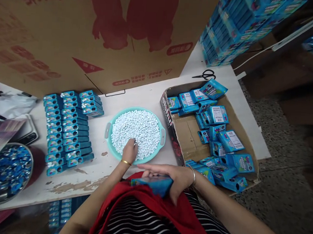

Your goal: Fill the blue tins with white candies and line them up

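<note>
Right hand (168,177) at near table edge, over the lap, fingers wrapped round a blue packet (153,184), clamped flat. Left hand (130,151) just beyond, fingertips pressed together in the white pellets (137,130) at near rim of the teal basin (162,133), mid-table; what it pinches can't tell. Judgement: take a small pinch, keep packet mouth up & close to basin so nothing spills. Filled packs in rows (68,129) toward left edge. Cardboard tray (187,133) w/ empty packets at right edge. Scissors (205,76) at far edge.
</note>
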`<action>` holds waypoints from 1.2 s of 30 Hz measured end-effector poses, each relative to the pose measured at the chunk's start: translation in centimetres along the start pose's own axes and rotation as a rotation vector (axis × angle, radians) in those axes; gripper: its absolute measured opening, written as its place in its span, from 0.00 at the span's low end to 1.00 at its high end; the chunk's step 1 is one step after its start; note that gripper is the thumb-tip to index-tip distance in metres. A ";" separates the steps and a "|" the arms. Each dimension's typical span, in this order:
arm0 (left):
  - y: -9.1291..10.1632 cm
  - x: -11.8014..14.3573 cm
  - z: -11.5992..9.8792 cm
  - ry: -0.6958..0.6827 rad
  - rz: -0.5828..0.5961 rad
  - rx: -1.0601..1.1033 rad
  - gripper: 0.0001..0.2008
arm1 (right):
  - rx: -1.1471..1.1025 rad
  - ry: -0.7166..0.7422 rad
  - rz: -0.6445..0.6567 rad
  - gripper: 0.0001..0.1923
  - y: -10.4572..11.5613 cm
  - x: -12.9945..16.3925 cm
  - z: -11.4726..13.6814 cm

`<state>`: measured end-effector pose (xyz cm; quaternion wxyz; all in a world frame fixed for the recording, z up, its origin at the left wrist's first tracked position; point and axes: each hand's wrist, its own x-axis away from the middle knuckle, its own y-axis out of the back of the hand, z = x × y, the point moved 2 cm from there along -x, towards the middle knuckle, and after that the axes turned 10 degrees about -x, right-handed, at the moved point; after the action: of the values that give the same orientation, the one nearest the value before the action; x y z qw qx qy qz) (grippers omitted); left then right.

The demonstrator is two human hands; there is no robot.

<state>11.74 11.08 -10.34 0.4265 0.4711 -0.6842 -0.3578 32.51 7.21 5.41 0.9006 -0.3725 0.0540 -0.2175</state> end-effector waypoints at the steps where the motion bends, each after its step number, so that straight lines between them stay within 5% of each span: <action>1: -0.4 -0.4 -0.2 0.004 -0.017 0.016 0.10 | -0.062 0.010 -0.029 0.58 0.2 0.0 -0.4; 4: -1.0 -1.2 -0.4 0.003 -0.053 0.063 0.09 | -0.150 0.069 -0.279 0.51 1.6 0.8 -1.8; 7: -0.2 -1.1 0.2 -0.032 -0.055 0.108 0.07 | -0.094 0.142 -0.707 0.37 3.6 2.1 -3.2; 10: 2.0 -0.5 1.0 -0.092 -0.033 0.146 0.10 | 0.203 0.287 -1.095 0.25 5.2 2.9 -3.8; 12: 4.1 -0.2 1.3 -0.158 -0.015 0.172 0.11 | 0.497 0.375 -1.198 0.20 5.9 2.9 -3.5; 16: 9.4 0.2 0.9 -0.309 0.001 0.181 0.12 | 0.895 0.401 -1.129 0.17 7.1 2.0 -2.7; 22: 15.9 0.0 -1.6 -0.489 0.097 0.044 0.12 | 1.202 0.447 -0.984 0.19 7.9 -0.4 -1.7; 26: 17.8 -0.3 -3.7 -0.560 0.199 -0.153 0.12 | 1.260 0.463 -0.900 0.24 7.7 -2.1 -1.6; 32: 20.3 -0.2 -8.2 -0.422 0.314 -0.565 0.12 | 1.302 0.467 -0.825 0.28 7.3 -3.4 -2.1; 36: 21.5 0.7 -11.2 -0.447 0.322 -0.731 0.10 | 1.301 0.501 -0.805 0.29 7.2 -3.8 -2.5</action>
<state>14.64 15.93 13.28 0.4568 0.0885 -0.6526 -0.5979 31.01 11.77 -1.65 0.7506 0.2958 -0.0217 -0.5905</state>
